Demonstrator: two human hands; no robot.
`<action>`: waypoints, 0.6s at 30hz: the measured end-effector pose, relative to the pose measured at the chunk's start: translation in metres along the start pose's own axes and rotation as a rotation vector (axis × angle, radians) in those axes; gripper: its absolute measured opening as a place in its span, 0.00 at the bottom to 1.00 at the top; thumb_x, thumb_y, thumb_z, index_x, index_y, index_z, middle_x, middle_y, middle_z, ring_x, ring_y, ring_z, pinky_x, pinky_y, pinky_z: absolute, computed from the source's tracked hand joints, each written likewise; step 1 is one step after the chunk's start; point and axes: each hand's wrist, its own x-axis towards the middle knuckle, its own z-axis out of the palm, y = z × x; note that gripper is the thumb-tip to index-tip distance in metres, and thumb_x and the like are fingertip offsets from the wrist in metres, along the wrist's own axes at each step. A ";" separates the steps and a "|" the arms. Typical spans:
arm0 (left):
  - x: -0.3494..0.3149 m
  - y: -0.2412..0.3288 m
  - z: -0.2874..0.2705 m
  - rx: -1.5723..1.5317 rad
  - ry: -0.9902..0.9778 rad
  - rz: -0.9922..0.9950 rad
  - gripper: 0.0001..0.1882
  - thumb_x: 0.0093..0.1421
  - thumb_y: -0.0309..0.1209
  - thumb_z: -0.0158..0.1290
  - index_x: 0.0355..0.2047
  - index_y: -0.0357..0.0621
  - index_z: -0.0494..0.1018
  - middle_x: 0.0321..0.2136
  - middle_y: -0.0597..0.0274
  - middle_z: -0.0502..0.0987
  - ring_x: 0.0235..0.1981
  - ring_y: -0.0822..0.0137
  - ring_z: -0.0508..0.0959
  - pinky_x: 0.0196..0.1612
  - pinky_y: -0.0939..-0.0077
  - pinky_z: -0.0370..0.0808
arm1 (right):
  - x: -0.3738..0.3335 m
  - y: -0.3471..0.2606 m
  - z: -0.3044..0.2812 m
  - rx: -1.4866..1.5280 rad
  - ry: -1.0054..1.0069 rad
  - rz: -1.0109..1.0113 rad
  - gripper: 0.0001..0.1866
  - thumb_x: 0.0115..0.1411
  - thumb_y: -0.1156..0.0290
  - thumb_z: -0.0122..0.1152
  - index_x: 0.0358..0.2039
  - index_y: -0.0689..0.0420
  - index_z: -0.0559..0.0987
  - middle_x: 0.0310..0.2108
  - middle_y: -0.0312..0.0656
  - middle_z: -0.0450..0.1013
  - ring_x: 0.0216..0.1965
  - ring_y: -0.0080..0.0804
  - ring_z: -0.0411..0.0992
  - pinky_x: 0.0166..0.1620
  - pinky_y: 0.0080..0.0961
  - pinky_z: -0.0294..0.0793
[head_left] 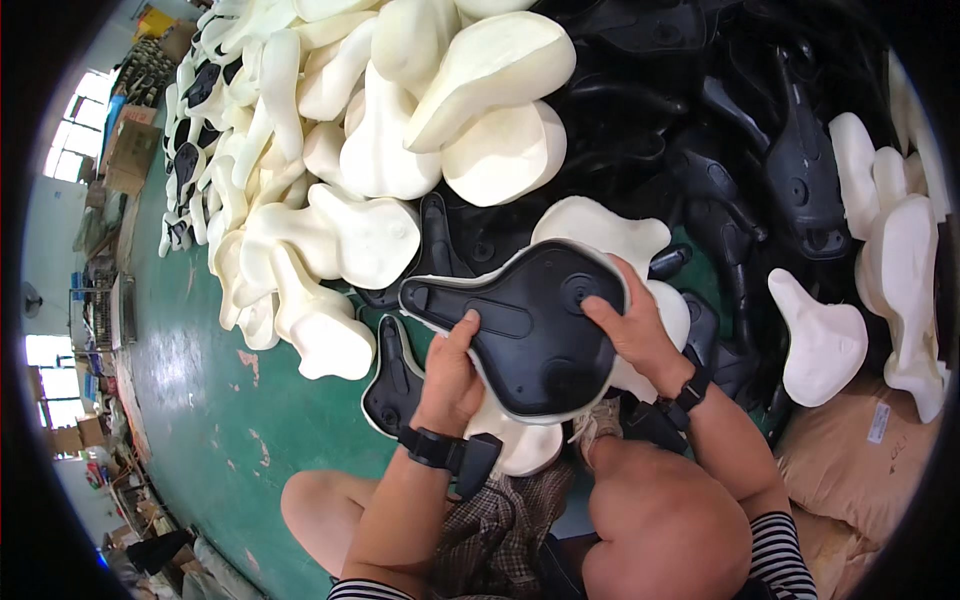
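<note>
Black saddle piece held between two hands over a green workshop floor

The green floor stretches down the left side, glossy where light falls on it and chipped in pale patches. A heap of cream saddle pads rises at the upper left and centre, and a dark heap of black shells fills the upper right, its deeper parts hard to make out. Along the left edge of the room are bright windows, cardboard boxes and a cluttered rack, all bent by the lens.

A tan sack lies at the lower right, below some white pads. The black saddle piece is up in front of the knees, smooth dark face to the camera, pale rim around it, narrow end to the left.

The left hand grips its near edge by the narrow end, thumb pressed on the dark face; the right hand clasps the wide end, thumb beside a round recess. The other fingers are mostly hidden behind, so their spread cannot be told.

Smallest is a white label on the sack, bearing fine print, with dark handwritten-looking marks beside it.
</note>
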 end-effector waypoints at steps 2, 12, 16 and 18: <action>-0.002 0.018 -0.023 -0.012 -0.020 -0.084 0.18 0.63 0.30 0.48 0.50 0.31 0.67 0.46 0.51 0.75 0.47 0.58 0.76 0.53 0.62 0.72 | 0.002 0.020 0.000 -0.039 -0.217 0.079 0.33 0.60 0.60 0.60 0.60 0.60 0.59 0.40 0.43 0.72 0.36 0.24 0.72 0.38 0.22 0.74; -0.002 0.106 -0.207 0.933 0.326 -0.273 0.26 0.50 0.21 0.52 0.52 0.34 0.64 0.43 0.50 0.75 0.45 0.56 0.76 0.51 0.62 0.72 | -0.025 0.103 0.003 -0.436 -0.932 0.457 0.25 0.62 0.57 0.54 0.53 0.62 0.68 0.39 0.46 0.73 0.38 0.34 0.73 0.43 0.30 0.73; 0.008 0.061 -0.174 1.881 0.709 0.483 0.26 0.49 0.29 0.55 0.49 0.34 0.68 0.43 0.41 0.73 0.46 0.44 0.72 0.50 0.58 0.69 | -0.026 0.107 0.011 -0.461 -0.748 0.166 0.25 0.59 0.64 0.55 0.54 0.63 0.66 0.53 0.53 0.64 0.57 0.45 0.62 0.58 0.32 0.63; 0.003 0.035 -0.115 1.811 0.374 0.310 0.19 0.51 0.33 0.54 0.42 0.36 0.72 0.36 0.45 0.76 0.39 0.46 0.76 0.43 0.58 0.72 | -0.032 0.114 -0.001 -0.535 -0.688 -0.015 0.25 0.57 0.70 0.55 0.55 0.62 0.64 0.59 0.55 0.56 0.60 0.50 0.56 0.61 0.35 0.59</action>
